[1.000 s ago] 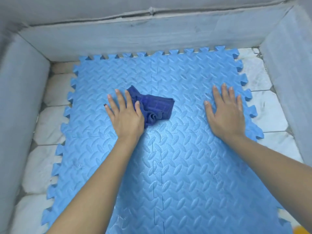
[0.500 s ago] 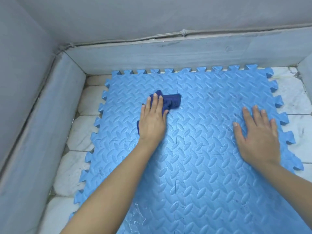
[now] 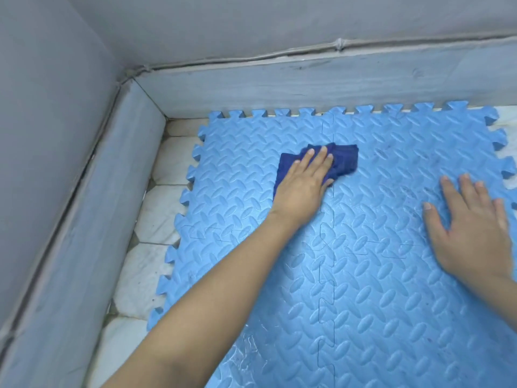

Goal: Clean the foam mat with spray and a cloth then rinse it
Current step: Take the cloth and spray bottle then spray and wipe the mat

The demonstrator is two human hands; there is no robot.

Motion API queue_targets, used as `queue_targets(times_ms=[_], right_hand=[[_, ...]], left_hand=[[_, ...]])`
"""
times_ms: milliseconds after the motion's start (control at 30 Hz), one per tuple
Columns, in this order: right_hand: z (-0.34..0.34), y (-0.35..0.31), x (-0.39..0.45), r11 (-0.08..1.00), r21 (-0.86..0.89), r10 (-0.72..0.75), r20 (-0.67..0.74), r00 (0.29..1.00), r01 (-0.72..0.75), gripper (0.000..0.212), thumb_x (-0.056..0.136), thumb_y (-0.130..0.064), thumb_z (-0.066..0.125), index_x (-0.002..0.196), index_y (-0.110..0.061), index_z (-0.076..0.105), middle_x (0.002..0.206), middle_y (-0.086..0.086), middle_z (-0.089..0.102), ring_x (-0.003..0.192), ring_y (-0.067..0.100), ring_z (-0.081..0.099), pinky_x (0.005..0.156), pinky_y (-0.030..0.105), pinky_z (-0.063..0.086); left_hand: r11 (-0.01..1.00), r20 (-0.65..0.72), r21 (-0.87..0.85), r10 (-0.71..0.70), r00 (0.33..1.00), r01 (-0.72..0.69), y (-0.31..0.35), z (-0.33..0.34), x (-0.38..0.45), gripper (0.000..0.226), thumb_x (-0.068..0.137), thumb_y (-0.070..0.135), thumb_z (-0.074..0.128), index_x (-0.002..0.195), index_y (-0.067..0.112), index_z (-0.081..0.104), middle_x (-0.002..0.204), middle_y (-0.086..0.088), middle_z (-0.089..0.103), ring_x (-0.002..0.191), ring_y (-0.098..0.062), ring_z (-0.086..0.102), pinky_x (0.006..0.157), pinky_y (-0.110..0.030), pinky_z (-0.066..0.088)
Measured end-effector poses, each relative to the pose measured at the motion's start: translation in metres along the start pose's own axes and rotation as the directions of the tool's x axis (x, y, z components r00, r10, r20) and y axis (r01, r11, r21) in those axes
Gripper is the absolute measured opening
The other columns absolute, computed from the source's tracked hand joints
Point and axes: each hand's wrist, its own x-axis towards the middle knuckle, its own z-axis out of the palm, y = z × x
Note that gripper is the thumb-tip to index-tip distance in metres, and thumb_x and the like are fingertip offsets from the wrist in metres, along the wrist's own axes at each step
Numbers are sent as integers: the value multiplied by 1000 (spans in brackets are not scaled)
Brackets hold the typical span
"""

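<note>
Four joined blue foam mat (image 3: 363, 275) tiles, wet.

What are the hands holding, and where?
The left hand presses flat on the middle of the dark blue cloth. The right hand rests flat on the foam mat, holding nothing.

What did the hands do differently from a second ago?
The left hand slid the crumpled dark blue cloth farther up the light blue foam puzzle mat, toward the grey back wall, and now covers more of it. The right hand stayed flat on the mat.
</note>
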Motion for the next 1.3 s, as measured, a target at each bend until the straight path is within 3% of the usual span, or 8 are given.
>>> queue_targets(times_ms=[267,433,600,733,933,1033,1167,1300], right_hand=[[-2,0,0,1000,-27,1,1,1000,-1,65,95,-49,29,151,-16,32,160,12,25,150,27,16,121,45,5],[-5,-1,0,996,84,13,-10,1000,-12,62,93,-43,38,148,-15,40,159,11,30,150,25,19,121,40,2],[-18,24,-31,949,228,243,-99,965,-216,59,85,-11,38,142,-7,48,152,15,41,146,33,29,119,50,7],[-22,47,-59,973,134,200,-103,974,-186,62,84,-7,29,145,-7,43,153,16,39,142,41,33,118,51,20],[-14,47,-45,982,-27,181,-126,975,-186,69,81,-14,19,144,-8,43,150,13,44,140,38,35,117,49,21],[-14,49,-46,983,-49,169,-133,976,-177,67,80,-12,21,142,-7,47,148,13,47,140,38,37,116,51,24],[-11,49,-44,981,-45,181,-138,974,-189,65,82,-9,24,142,-6,47,148,14,47,139,37,40,115,51,29],[-11,47,-46,981,-42,185,-127,975,-192,65,82,-10,25,143,-8,46,150,12,45,141,34,37,117,48,27]], left_hand=[[851,-170,8,-516,839,525,-145,-40,13,53,104,33,24,151,7,21,160,-12,15,146,-34,11,117,-44,14],[994,-107,-40,-107,989,103,5,0,20,53,104,37,25,152,16,21,161,-2,14,149,-24,1,119,-39,7],[954,54,39,295,954,-297,145,43,-8,55,102,40,24,152,18,18,161,1,13,149,-18,2,119,-36,3],[959,-75,89,275,959,-268,130,47,-14,57,98,40,21,147,15,34,156,-1,31,146,-22,22,117,-39,19],[999,-116,14,-43,992,45,117,26,111,54,103,36,22,151,14,22,161,-3,12,148,-26,5,118,-40,7],[991,-51,14,136,989,-135,156,31,117,54,103,37,22,152,16,20,161,-2,12,149,-23,2,119,-39,3],[854,33,52,516,856,-517,174,45,42,55,100,39,25,150,16,28,158,-1,24,147,-19,17,118,-35,7],[901,67,60,426,902,-430,180,36,112,55,102,39,23,152,18,18,161,3,12,148,-15,5,118,-33,1]])
